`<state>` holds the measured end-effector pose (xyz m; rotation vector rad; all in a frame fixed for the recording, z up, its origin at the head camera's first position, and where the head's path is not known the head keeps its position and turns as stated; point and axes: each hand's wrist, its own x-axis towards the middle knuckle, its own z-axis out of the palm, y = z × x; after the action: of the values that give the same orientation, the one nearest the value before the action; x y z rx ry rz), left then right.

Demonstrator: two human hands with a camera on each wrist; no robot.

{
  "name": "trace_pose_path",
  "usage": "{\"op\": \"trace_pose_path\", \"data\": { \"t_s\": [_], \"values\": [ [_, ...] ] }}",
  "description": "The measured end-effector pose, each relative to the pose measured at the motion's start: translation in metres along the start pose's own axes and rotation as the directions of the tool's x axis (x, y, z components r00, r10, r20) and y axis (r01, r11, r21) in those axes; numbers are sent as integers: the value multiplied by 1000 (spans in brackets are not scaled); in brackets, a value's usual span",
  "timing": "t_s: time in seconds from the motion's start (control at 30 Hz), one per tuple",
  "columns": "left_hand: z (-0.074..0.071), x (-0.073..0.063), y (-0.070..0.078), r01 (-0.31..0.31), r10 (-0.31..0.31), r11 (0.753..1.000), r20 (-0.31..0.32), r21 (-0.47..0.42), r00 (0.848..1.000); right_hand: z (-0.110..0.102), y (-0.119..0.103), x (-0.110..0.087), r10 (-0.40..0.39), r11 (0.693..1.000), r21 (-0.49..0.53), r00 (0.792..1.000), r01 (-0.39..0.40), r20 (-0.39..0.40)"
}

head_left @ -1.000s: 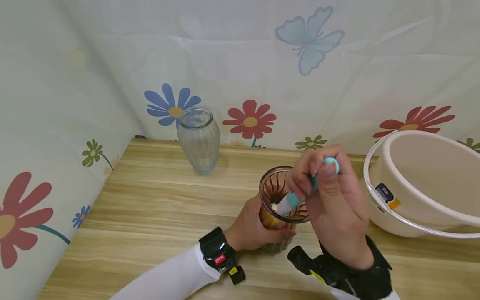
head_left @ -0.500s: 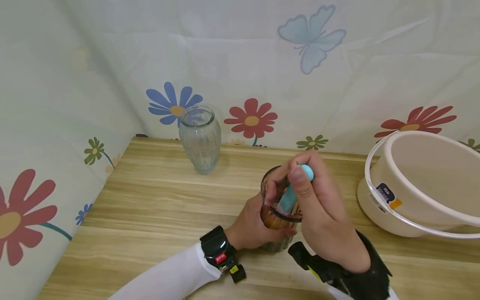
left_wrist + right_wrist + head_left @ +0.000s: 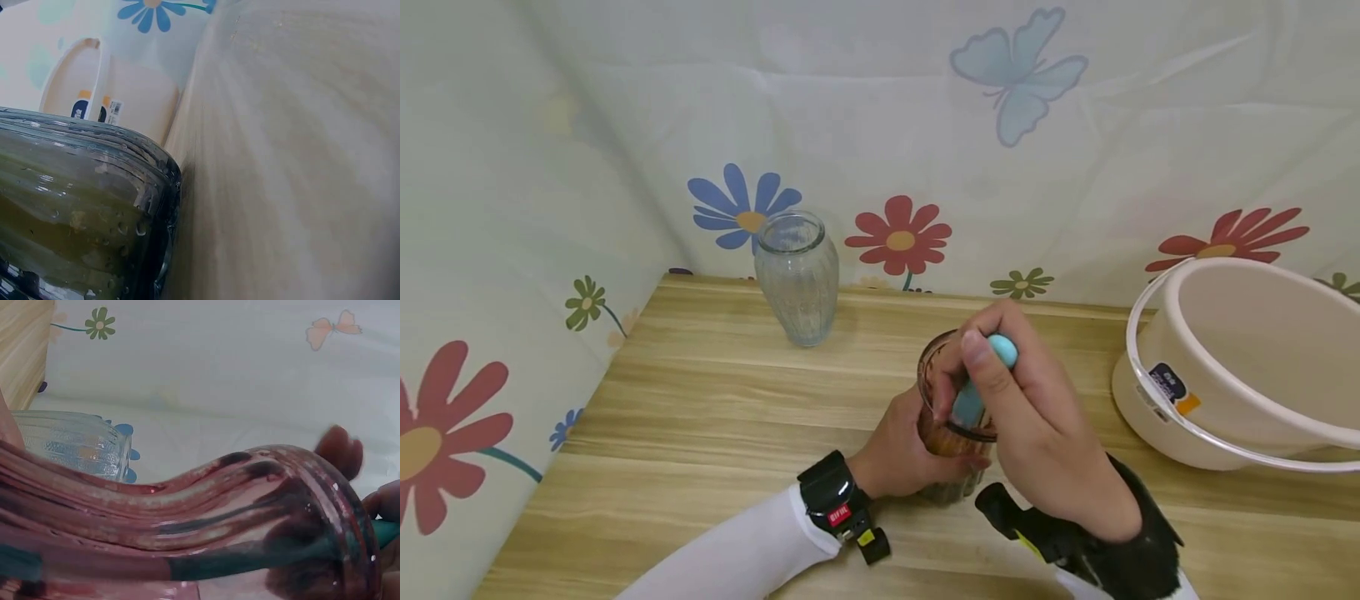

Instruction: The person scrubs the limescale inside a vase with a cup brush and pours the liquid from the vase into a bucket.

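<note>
Right hand (image 3: pixel 1037 429) grips the teal handle (image 3: pixel 967 407) — rounded end (image 3: pixel 1002 350) at one o'clock, long axis slanting to seven — inside the brownish vase (image 3: pixel 951 443) the left hand (image 3: pixel 901 454) clasps.

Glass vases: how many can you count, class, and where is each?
2. A clear vase stands at the back left of the table; a tinted vase is gripped by the left hand. Any behind the bucket would be hidden.

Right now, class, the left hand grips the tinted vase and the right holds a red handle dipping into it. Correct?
Only the colour is wrong: the handle in the right hand is turquoise, as the head view shows. The left hand grips the tinted vase.
</note>
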<state>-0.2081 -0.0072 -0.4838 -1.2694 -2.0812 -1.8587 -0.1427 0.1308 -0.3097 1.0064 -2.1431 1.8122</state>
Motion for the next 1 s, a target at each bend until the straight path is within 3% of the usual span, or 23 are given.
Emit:
{"op": "trace_pose_path", "data": {
  "t_s": [0.13,0.23,0.47,0.67,0.93,1.0],
  "values": [
    [0,-1,1,42,-42,999,0,-4,999,0,6,2,-122,985,113,990,129,-70],
    [0,0,1,43,-43,999,1,7,999,1,10,3,-160,963,197,979,183,-128],
    [1,2,3,12,-11,999,-12,31,1000,-3,21,1,-180,921,308,962,239,-207],
    [0,2,2,-6,6,998,-11,64,1000,-6,27,1,-255,853,396,933,340,-252],
    [-1,1,-1,-21,21,997,-6,73,1000,-8,23,0,-258,774,486,903,405,-342],
    [-1,1,0,-24,25,997,-8,78,1000,-8,23,1,-260,768,492,902,409,-345]
  ]
}}
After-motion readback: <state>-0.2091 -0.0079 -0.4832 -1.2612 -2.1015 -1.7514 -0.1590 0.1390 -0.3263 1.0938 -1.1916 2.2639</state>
